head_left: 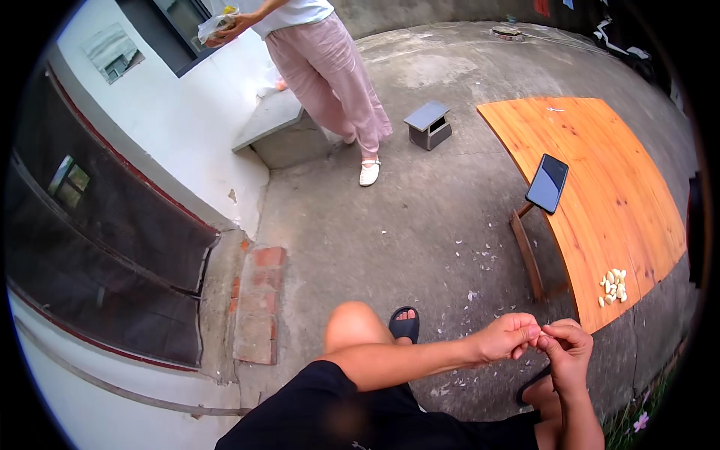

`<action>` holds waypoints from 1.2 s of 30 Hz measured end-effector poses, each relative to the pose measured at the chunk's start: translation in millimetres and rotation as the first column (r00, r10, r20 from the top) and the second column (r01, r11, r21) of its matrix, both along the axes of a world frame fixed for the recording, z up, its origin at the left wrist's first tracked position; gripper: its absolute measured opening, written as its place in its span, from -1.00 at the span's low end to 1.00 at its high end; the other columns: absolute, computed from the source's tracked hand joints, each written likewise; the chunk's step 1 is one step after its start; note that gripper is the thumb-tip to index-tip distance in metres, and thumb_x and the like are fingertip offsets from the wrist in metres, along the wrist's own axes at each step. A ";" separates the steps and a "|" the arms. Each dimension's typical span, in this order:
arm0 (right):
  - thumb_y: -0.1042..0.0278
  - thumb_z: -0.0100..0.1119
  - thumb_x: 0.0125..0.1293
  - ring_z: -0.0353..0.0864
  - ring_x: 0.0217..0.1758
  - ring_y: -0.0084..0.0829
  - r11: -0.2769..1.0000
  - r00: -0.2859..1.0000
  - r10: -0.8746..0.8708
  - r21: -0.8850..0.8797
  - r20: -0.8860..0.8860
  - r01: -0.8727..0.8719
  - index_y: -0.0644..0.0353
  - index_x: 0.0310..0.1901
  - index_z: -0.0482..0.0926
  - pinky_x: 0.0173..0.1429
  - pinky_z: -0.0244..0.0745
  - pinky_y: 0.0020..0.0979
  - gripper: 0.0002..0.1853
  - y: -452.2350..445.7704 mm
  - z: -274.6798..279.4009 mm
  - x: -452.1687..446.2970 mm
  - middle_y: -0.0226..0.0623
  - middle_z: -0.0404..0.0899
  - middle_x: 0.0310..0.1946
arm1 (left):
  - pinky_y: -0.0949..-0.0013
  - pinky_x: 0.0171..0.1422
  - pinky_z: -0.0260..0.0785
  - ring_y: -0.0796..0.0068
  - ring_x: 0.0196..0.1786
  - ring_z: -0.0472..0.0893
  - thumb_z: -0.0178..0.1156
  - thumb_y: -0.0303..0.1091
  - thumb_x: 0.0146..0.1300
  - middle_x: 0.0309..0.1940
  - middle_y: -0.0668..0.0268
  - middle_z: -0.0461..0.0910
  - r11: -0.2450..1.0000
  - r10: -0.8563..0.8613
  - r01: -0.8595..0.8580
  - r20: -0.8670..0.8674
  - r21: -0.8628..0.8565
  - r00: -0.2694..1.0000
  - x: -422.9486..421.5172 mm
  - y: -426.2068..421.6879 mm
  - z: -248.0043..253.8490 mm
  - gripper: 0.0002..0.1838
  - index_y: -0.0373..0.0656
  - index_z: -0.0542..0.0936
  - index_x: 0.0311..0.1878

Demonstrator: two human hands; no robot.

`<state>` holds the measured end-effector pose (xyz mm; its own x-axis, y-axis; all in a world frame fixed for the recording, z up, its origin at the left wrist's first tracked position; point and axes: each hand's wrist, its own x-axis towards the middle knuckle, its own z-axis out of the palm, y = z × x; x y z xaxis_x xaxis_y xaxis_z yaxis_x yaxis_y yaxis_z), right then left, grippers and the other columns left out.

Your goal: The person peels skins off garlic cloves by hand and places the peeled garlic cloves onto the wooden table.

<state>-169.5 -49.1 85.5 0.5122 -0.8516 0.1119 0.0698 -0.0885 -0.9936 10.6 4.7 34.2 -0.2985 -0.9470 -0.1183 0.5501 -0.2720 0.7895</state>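
Both hands are pinched together by the table's near corner, left hand [506, 340] and right hand [570, 354] gripping a small pale bit [540, 337] between the fingertips, mostly covered so can't tell exactly what it is. Pile of pale cloves, garlic by the look of it [620, 289], sits just past them on the wooden table [622, 187], with the table edge in between. Phone [548, 184] is further up, right on the side edge. Papery scraps [472, 295] are all over the concrete [345, 232] below. Grey box-like stool [427, 115] stands beyond the table's far end, off to the left, and someone in pink trousers [330, 64] is near it holding a plastic bag [217, 28]. Bricks [259, 307] line the doorstep on the left
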 end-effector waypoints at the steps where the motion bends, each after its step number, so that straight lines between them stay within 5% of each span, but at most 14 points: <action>1: 0.74 0.41 0.20 0.65 -0.34 -0.51 0.999 1.000 0.011 -0.030 0.003 -0.011 0.33 -0.18 0.75 -0.27 0.62 -0.51 -0.82 -1.3 -1.2 -1.8 -0.25 0.63 -0.26 | 0.59 -0.37 0.33 0.72 -0.41 0.51 0.09 -0.23 0.61 -0.36 0.44 0.57 1.000 0.013 -0.013 0.017 0.023 1.000 0.9 -0.2 -0.1 -0.76 -0.17 0.57 -0.15; 6: 0.77 0.36 0.23 0.66 -0.32 -0.49 0.992 0.999 0.041 -0.115 -0.009 -0.042 0.32 -0.16 0.72 -0.24 0.63 -0.49 -0.82 -1.1 2.0 -3.0 -0.26 0.61 -0.23 | 0.51 -0.19 0.56 0.51 -0.20 0.71 0.18 -0.41 0.52 -0.18 0.29 0.67 0.990 0.092 -0.108 0.159 0.092 0.983 7.9 -8.3 -15.8 -0.77 -0.27 0.60 0.14; 9: 0.80 0.32 0.22 0.66 -0.33 -0.51 0.989 0.999 -0.017 -0.150 -0.028 0.013 0.37 -0.19 0.72 -0.26 0.63 -0.52 -0.83 2.2 4.4 3.3 -0.22 0.64 -0.25 | 0.38 0.03 0.64 0.25 0.04 0.75 0.23 -0.53 0.42 0.09 0.08 0.69 0.922 0.325 -0.161 0.477 -0.352 0.817 4.6 -0.7 -13.9 -0.51 -0.18 0.52 0.40; 12: 0.78 0.33 0.21 0.65 -0.37 -0.54 0.979 0.990 -0.039 -0.203 -0.138 0.010 0.38 -0.22 0.70 -0.27 0.63 -0.52 -0.86 -1.0 2.3 1.3 -0.24 0.64 -0.30 | 0.31 0.11 0.63 0.18 0.20 0.71 0.27 -0.57 0.36 0.32 -0.04 0.58 0.680 0.647 0.005 0.603 -0.733 0.467 10.1 5.7 5.8 -0.44 -0.11 0.52 0.43; 13: 0.77 0.34 0.20 0.65 -0.38 -0.55 0.984 0.986 -0.042 -0.180 -0.161 0.013 0.37 -0.24 0.70 -0.27 0.62 -0.53 -0.87 -1.0 2.0 0.0 -0.25 0.64 -0.32 | 0.37 -0.02 0.62 0.36 0.00 0.76 0.27 -0.46 0.43 0.08 0.05 0.71 0.651 0.654 -0.010 0.554 -0.759 0.515 11.8 -0.9 -1.8 -0.63 -0.19 0.64 0.28; 16: 0.75 0.37 0.18 0.65 -0.41 -0.57 0.988 0.974 -0.052 -0.152 -0.222 0.018 0.35 -0.31 0.67 -0.31 0.57 -0.55 -0.89 -2.7 -3.4 -6.9 -0.28 0.63 -0.38 | 0.42 -0.21 0.57 0.55 -0.31 0.71 0.25 -0.30 0.49 -0.25 0.21 0.75 0.977 0.211 -0.199 0.462 -0.074 0.861 12.7 -3.5 17.7 -0.76 -0.28 0.72 0.03; 17: 0.74 0.39 0.17 0.64 -0.41 -0.57 0.986 0.971 -0.050 -0.169 -0.236 0.010 0.34 -0.33 0.66 -0.32 0.55 -0.55 -0.88 -4.6 -8.2 -10.8 -0.29 0.63 -0.39 | 0.47 -0.29 0.51 0.62 -0.42 0.63 0.24 -0.12 0.54 -0.39 0.32 0.72 0.978 0.210 -0.190 0.481 -0.091 0.851 16.9 -2.8 28.4 -0.66 -0.25 0.72 0.03; 20: 0.73 0.41 0.14 0.61 -0.42 -0.59 0.984 0.975 -0.030 -0.181 -0.222 -0.010 0.32 -0.37 0.64 -0.34 0.50 -0.56 -0.86 -4.2 -10.0 -9.1 -0.30 0.63 -0.40 | 0.48 -0.29 0.51 0.61 -0.40 0.65 0.23 -0.13 0.54 -0.35 0.28 0.73 0.999 0.034 -0.045 0.311 0.028 0.950 12.9 -4.5 17.0 -0.66 -0.27 0.72 0.00; 25: 0.74 0.41 0.09 0.57 -0.37 -0.56 0.971 0.973 0.003 -0.233 -0.229 -0.057 0.30 -0.37 0.63 -0.30 0.47 -0.53 -0.84 -5.7 -2.0 -4.6 -0.28 0.63 -0.38 | 0.43 -0.20 0.60 0.56 -0.30 0.70 0.19 -0.17 0.57 -0.13 0.24 0.74 0.960 0.276 -0.279 0.168 -0.006 0.946 -2.2 -6.6 -3.6 -0.56 -0.19 0.55 0.37; 28: 0.82 0.37 0.08 0.60 -0.36 -0.58 0.935 0.979 -0.002 -0.347 -0.204 -0.070 0.31 -0.37 0.60 -0.30 0.53 -0.55 -0.81 -6.3 -0.2 -1.7 -0.29 0.61 -0.37 | 0.44 -0.21 0.60 0.54 -0.30 0.71 0.18 -0.18 0.57 -0.17 0.25 0.74 0.984 0.009 -0.036 0.155 0.175 0.988 11.8 -3.7 24.1 -0.62 -0.20 0.61 0.29; 32: 0.79 0.40 0.06 0.60 -0.35 -0.57 0.910 0.977 0.015 -0.401 -0.215 -0.102 0.30 -0.37 0.62 -0.29 0.52 -0.54 -0.81 -8.7 1.4 -2.0 -0.29 0.62 -0.36 | 0.45 -0.31 0.58 0.54 -0.39 0.69 0.22 -0.17 0.54 -0.31 0.29 0.73 0.997 -0.035 0.013 0.277 0.081 0.960 11.1 -6.1 9.6 -0.69 -0.25 0.73 -0.05; 36: 0.77 0.42 0.06 0.60 -0.36 -0.57 0.881 0.980 0.005 -0.463 -0.198 -0.098 0.27 -0.39 0.63 -0.32 0.50 -0.56 -0.81 -6.6 6.6 -0.3 -0.30 0.63 -0.39 | 0.48 -0.31 0.60 0.56 -0.39 0.69 0.27 -0.24 0.50 -0.35 0.30 0.72 0.993 -0.053 0.039 0.124 0.115 0.991 12.2 -6.3 8.0 -0.74 -0.28 0.73 -0.11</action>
<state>-169.8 -55.7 92.1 0.6045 -0.6946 0.3899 -0.0936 -0.5481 -0.8312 22.9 -1.7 42.3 -0.3176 -0.9113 -0.2622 0.4324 -0.3853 0.8152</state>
